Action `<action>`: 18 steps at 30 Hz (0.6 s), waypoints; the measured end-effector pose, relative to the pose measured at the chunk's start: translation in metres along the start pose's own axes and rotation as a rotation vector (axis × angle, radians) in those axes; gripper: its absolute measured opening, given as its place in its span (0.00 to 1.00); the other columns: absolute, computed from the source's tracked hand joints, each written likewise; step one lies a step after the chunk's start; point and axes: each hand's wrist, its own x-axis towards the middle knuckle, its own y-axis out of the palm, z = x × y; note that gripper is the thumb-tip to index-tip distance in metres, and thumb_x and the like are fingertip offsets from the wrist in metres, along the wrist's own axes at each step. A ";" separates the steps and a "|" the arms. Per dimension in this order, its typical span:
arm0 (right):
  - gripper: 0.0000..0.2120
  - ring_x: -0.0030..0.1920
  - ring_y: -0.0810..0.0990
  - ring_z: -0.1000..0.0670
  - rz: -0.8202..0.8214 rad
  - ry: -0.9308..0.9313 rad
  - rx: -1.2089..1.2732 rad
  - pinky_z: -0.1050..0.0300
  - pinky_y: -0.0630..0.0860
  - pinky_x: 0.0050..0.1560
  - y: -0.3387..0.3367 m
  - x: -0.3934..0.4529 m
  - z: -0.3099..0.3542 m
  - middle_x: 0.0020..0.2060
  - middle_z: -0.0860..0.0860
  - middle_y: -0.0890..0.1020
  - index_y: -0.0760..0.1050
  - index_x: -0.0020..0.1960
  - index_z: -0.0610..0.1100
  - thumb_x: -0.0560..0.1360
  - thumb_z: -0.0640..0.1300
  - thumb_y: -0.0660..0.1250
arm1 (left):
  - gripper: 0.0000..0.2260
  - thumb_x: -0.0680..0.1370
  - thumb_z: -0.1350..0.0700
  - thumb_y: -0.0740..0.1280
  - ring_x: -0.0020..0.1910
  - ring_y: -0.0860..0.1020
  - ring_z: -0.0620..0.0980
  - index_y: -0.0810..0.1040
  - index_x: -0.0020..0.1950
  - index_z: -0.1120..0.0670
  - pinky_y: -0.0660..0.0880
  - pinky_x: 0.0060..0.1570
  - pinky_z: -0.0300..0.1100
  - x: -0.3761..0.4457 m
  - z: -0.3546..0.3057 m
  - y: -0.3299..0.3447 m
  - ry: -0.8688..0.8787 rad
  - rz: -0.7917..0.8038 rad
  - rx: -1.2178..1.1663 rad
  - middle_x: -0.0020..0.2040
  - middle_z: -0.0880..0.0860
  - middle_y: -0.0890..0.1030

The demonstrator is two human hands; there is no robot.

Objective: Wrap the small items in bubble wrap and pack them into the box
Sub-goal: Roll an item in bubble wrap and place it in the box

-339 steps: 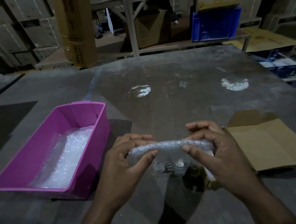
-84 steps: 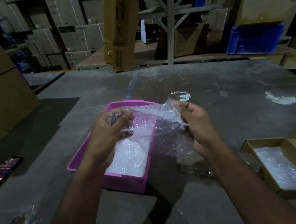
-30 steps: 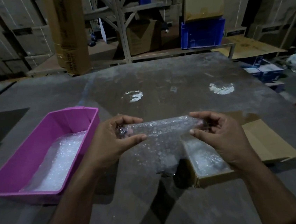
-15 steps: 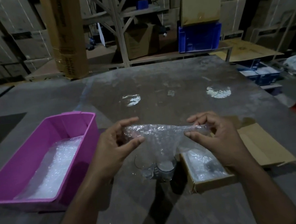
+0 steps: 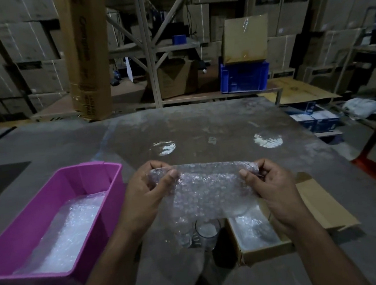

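The person stands at the grey tabletop (image 5: 203,122) and holds 1 sheet of bubble wrap (image 5: 208,189) stretched between the 2 hands. The left hand (image 5: 146,193) pinches its left top corner between thumb and curled fingers, and the right hand (image 5: 272,184) pinches the right top corner in the same way, so the sheet hangs down in front of the person. Under its lower edge, small clear glasses (image 5: 203,233) stand on the tabletop, not yet wrapped; I cannot count them surely through the plastic. Just beside them on the right is the open cardboard box (image 5: 263,250), with bubble wrap already inside. On the left is a pink tub (image 5: 19,248) with more wrap.

I think the risk is with the glasses. If the hanging sheet is lowered carelessly, it can push a glass over, or against the box wall. The dim light makes clear glass hard to see.
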 end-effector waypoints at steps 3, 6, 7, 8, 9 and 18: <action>0.09 0.41 0.75 0.53 -0.023 0.016 0.016 0.49 0.72 0.49 0.002 -0.004 -0.003 0.37 0.51 0.76 0.75 0.46 0.47 0.72 0.48 0.73 | 0.05 0.77 0.57 0.72 0.35 0.74 0.49 0.79 0.49 0.57 0.73 0.34 0.39 -0.004 0.006 0.003 -0.018 -0.076 -0.100 0.37 0.51 0.79; 0.11 0.42 0.78 0.54 0.041 0.075 -0.046 0.53 0.74 0.49 0.001 -0.008 -0.006 0.41 0.52 0.80 0.76 0.51 0.47 0.73 0.50 0.74 | 0.05 0.76 0.55 0.73 0.35 0.74 0.50 0.80 0.50 0.54 0.72 0.34 0.41 -0.013 0.011 0.004 -0.048 -0.100 -0.130 0.37 0.52 0.80; 0.13 0.43 0.80 0.54 0.070 0.105 -0.067 0.54 0.76 0.48 0.001 -0.010 -0.007 0.43 0.51 0.83 0.77 0.54 0.47 0.72 0.48 0.75 | 0.06 0.76 0.55 0.73 0.36 0.76 0.49 0.80 0.51 0.54 0.74 0.36 0.42 -0.016 0.013 0.003 -0.062 -0.095 -0.123 0.38 0.51 0.81; 0.15 0.44 0.82 0.53 0.089 0.119 -0.091 0.56 0.78 0.45 0.001 -0.011 -0.008 0.46 0.50 0.84 0.78 0.55 0.47 0.71 0.44 0.77 | 0.08 0.75 0.54 0.74 0.38 0.78 0.49 0.81 0.53 0.53 0.77 0.37 0.44 -0.019 0.015 0.002 -0.080 -0.087 -0.113 0.40 0.51 0.83; 0.14 0.45 0.83 0.52 0.092 0.116 -0.109 0.58 0.79 0.43 0.002 -0.012 -0.009 0.47 0.49 0.85 0.79 0.55 0.45 0.70 0.41 0.77 | 0.11 0.74 0.52 0.76 0.40 0.80 0.51 0.81 0.55 0.51 0.80 0.41 0.49 -0.022 0.017 0.001 -0.100 -0.073 -0.103 0.43 0.53 0.84; 0.14 0.45 0.83 0.48 0.160 0.038 -0.201 0.53 0.81 0.45 -0.002 -0.009 -0.003 0.46 0.42 0.85 0.82 0.55 0.49 0.72 0.36 0.76 | 0.14 0.65 0.57 0.80 0.39 0.84 0.47 0.83 0.48 0.57 0.81 0.40 0.40 -0.025 0.019 -0.009 -0.110 0.065 0.048 0.41 0.53 0.87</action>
